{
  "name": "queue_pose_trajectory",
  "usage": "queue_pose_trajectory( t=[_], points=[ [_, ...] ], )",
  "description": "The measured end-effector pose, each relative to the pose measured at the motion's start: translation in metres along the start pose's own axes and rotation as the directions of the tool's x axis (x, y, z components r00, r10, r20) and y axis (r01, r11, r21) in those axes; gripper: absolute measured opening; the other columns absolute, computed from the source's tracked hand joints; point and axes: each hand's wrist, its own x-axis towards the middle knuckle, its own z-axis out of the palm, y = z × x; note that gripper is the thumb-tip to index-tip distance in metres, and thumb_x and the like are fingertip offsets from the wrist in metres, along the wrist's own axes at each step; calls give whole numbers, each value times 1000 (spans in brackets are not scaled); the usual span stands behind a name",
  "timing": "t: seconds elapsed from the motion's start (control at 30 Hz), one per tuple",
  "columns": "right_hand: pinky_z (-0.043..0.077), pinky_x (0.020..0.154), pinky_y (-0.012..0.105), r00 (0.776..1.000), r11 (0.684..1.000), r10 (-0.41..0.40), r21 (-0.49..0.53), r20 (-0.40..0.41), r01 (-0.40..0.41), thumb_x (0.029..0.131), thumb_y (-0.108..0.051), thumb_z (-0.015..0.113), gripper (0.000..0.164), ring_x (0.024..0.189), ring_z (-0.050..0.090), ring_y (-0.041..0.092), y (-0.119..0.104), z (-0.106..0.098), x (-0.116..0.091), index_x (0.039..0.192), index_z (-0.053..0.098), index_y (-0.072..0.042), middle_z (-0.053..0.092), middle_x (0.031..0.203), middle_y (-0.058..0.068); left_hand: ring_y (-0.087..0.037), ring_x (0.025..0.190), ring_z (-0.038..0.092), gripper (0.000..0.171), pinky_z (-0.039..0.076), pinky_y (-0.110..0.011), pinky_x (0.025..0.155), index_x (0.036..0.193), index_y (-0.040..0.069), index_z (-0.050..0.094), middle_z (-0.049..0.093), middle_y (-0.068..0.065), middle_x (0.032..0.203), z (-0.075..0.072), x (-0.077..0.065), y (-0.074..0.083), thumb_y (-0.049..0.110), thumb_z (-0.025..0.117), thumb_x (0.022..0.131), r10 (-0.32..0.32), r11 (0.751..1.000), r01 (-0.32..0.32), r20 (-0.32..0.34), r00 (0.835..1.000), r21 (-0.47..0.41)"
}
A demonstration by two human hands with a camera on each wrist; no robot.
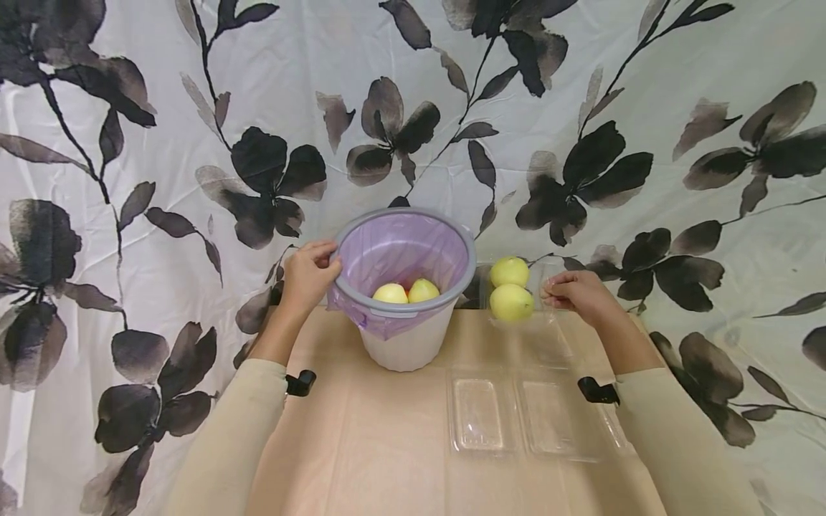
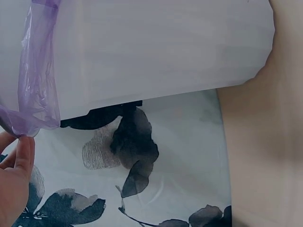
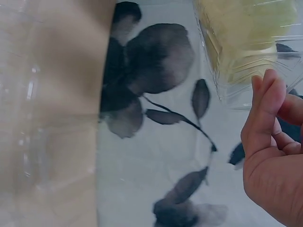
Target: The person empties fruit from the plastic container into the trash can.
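My left hand [image 1: 307, 278] grips the grey rim of a white bucket [image 1: 408, 345] lined with a thin purple bag [image 1: 395, 247]. Inside it lie yellow apple-like fruits [image 1: 423, 290], with something red partly hidden behind them. To the bucket's right, a clear plastic container [image 3: 226, 92] carries two yellow-green fruits [image 1: 511, 303], one behind the other. Thumb and fingers of my right hand [image 1: 584, 295] pinch the right edge of this container, raised near the table's back edge. In the left wrist view, the thumb presses the bag's fold at the rim.
On the light brown table [image 1: 374, 444], two clear empty plastic trays [image 1: 479, 414] lie side by side at the front right. More clear plastic shows near the right forearm. A white cloth [image 1: 290, 93] with dark flowers hangs behind the table.
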Motion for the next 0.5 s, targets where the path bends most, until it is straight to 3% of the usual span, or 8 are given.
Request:
queue_pose_trajectory(
  t=[0.2,0.5],
  points=[
    [60,71,17,1000,1000,-11,-9,14,11,103,-6,58,10,72,71,3,-33,-10,-14,108,58,2,71,79,-8,-29,99,75,33,60,-29,86,118,-1,76,73,-13,127,1,-2,0,11,72,88,9,1000,-9,-12,1000,6],
    [59,71,16,1000,996,-27,-89,0,27,103,-12,60,25,73,70,2,-79,-15,-19,120,52,6,71,80,-10,-32,98,75,32,61,-41,88,117,-2,76,73,-14,127,2,-3,2,10,71,88,15,1000,-15,-21,1000,4]
  ],
)
